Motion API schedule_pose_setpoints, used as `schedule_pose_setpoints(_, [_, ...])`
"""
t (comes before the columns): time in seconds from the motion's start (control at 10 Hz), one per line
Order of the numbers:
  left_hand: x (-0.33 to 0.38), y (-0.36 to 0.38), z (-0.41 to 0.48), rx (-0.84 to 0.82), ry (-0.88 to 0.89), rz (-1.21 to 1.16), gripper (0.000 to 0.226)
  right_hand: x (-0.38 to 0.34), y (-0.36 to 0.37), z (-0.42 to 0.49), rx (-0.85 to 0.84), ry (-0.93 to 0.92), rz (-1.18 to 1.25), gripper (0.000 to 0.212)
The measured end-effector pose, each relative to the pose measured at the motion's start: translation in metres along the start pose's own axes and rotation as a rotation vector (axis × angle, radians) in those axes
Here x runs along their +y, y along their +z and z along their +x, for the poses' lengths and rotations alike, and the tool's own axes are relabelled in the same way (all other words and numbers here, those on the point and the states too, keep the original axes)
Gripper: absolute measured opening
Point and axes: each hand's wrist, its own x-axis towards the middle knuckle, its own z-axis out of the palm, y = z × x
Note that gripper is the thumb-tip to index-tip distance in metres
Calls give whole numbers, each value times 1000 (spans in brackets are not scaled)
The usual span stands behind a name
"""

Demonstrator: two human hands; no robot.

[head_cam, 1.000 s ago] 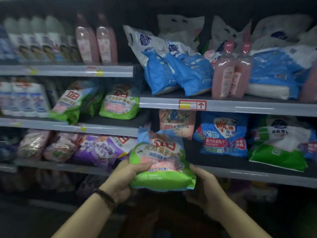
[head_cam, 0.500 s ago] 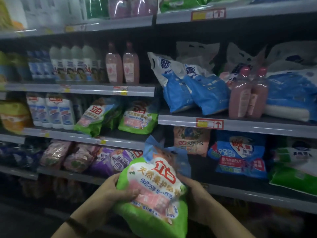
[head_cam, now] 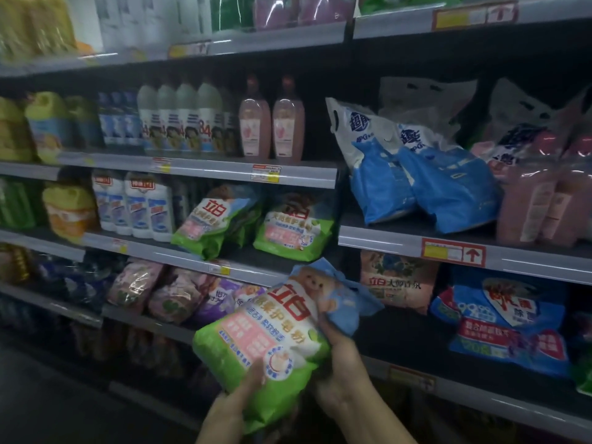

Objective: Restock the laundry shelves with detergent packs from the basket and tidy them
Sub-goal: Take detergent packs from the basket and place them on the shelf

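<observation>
Dim shop aisle, brightest at the top left. Grey shelves (head_cam: 96,160) in stacked tiers, running off to the left, with a dark back panel (head_cam: 352,75) behind. Pale rails (head_cam: 394,241) along each front edge, dotted with red and yellow price tags (head_cam: 453,251). Dark floor (head_cam: 48,408) at lower left, deep in shadow.

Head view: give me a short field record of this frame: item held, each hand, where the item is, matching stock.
held item: green-and-white detergent pack, tilted, top toward the upper right
left hand: holds its lower edge, fingers over the front
right hand: grips its right side
position: in front of the shelves, resting on none
matching stock: leaning pack and second pack on the shelf above
basket: not in view
</observation>
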Motion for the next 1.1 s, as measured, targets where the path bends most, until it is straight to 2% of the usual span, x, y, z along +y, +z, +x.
schedule_pose_setpoints(0.1, [115,53,1,232,177,113,109,0,3,28,-100,18,-76,60])
schedule_pose_setpoints(0.2, [154,68,6,107,307,184,57,-8,18,58,-119,-62,-99,58])
schedule_pose_setpoints(0.4, [253,86,98,147,508,281,32,-51,88,149,-96,-156,-122,41])
schedule_pose_setpoints(0.5, [294,96,155,219,647,466,41,-72,114,197,23,-265,-177,43])
schedule_pose_setpoints(0.6, [299,103,188,696,766,902,84,-84,98,224,237,-242,-449,39])
schedule_pose_setpoints(0.7, [287,102,207,780,767,1084,113,-87,69,237,356,-186,-699,24])
schedule_pose_setpoints(0.8, [292,95,223,769,827,1237,114,-81,62,234,374,-223,-673,15])
schedule_pose_setpoints(0.9, [311,97,231,734,918,1389,103,-72,68,218,376,-299,-750,12])
schedule_pose_setpoints(1.0, [319,102,240,752,922,1512,98,-63,67,197,384,-436,-978,19])
schedule_pose_setpoints(1.1, [318,103,247,722,885,1506,101,-49,58,178,431,-570,-1450,69])
